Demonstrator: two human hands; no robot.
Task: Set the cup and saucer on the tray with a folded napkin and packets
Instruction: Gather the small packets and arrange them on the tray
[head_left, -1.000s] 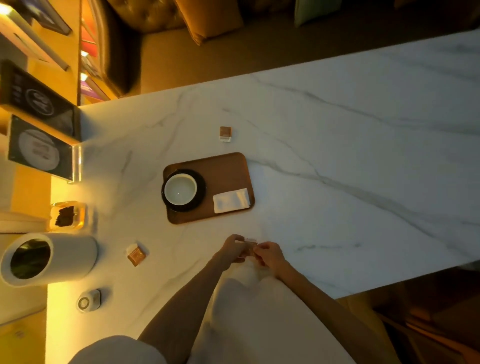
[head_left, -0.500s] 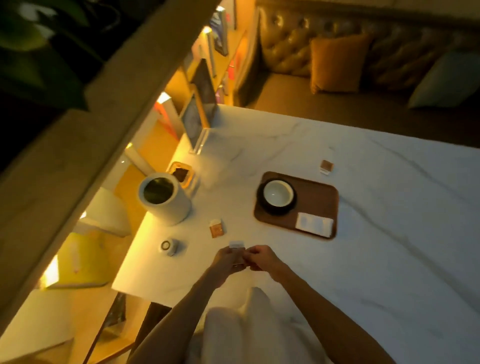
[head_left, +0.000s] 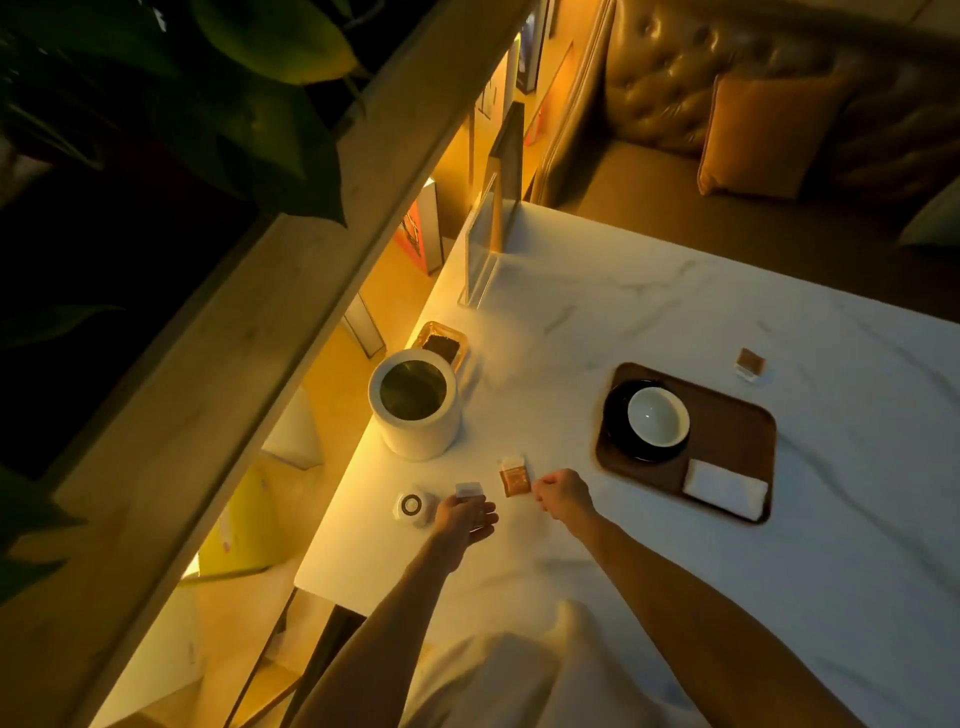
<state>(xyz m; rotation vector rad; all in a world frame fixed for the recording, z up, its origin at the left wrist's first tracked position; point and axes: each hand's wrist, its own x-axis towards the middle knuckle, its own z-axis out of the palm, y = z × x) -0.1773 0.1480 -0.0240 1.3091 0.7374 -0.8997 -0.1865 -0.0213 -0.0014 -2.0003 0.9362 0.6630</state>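
A brown tray (head_left: 737, 431) lies on the white marble table (head_left: 675, 322). On its left end a white cup (head_left: 657, 417) stands on a black saucer (head_left: 618, 431). A folded white napkin (head_left: 725, 488) lies at the tray's near right corner. One brown packet (head_left: 513, 477) lies on the table left of the tray, another packet (head_left: 750, 362) beyond the tray. My left hand (head_left: 464, 517) holds a small whitish packet (head_left: 470, 489) at its fingertips. My right hand (head_left: 563, 496) is closed, its fingertips just right of the near brown packet; whether it holds anything is hidden.
A white cylindrical container (head_left: 414, 402) stands at the table's left edge, with a small glass dish (head_left: 441, 344) behind it. A small round white object (head_left: 413, 506) sits beside my left hand. An upright acrylic sign holder (head_left: 488, 228) stands at the far left corner. A sofa lies beyond.
My hands, joined together in front of me before, have moved apart. The left went left with the whitish packet; the right reached toward the brown packet. The camera view has shifted left.
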